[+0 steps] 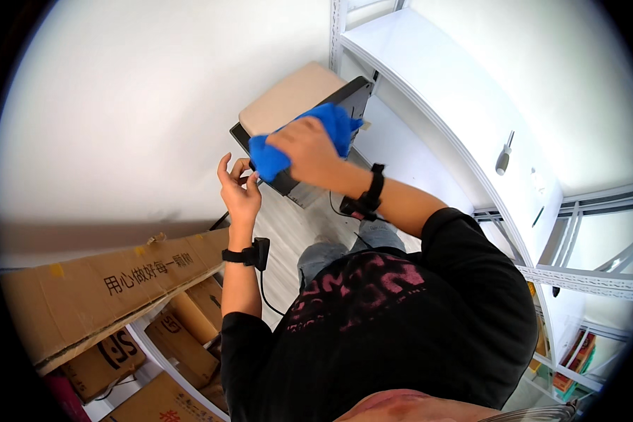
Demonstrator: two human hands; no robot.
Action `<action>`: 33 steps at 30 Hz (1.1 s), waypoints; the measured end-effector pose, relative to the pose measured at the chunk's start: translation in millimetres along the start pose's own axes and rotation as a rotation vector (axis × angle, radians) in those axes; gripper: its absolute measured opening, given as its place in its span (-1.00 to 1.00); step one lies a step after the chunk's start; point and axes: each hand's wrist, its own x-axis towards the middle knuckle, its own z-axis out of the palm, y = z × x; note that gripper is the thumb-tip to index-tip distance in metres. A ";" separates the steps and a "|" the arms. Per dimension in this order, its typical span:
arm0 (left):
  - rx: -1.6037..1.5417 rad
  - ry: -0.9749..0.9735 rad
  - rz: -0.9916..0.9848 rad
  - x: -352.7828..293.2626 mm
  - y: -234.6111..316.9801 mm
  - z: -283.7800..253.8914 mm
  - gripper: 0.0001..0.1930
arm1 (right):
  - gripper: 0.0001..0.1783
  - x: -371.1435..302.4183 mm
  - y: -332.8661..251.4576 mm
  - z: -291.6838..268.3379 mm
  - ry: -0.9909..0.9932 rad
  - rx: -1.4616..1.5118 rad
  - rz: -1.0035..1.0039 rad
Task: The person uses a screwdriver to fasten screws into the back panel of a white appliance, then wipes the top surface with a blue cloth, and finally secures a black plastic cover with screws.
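My right hand (306, 151) is closed on a blue cloth (334, 123) and presses it along a dark-edged rectangular panel (357, 89). Much of the panel's edge is covered by the cloth and the hand. By the panel's near left corner is my left hand (239, 193), its fingers bent and apart and its thumb close to the corner. Whether that thumb touches the panel I cannot tell. Behind the panel a beige, round-cornered block (295, 95) sits against the white wall.
At right runs a white metal shelf unit (429, 56), with a screwdriver (503, 158) on one board. A long cardboard box (84, 288) lies at lower left, above several smaller cartons (179, 344). Black cables hang from both wrist straps. Pale floor (281, 221) shows between my legs and the wall.
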 end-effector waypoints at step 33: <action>-0.223 -0.277 -0.027 13.7 78.9 96.1 -0.71 | -0.59 -212.3 133.0 -227.5 0.902 1.220 1.185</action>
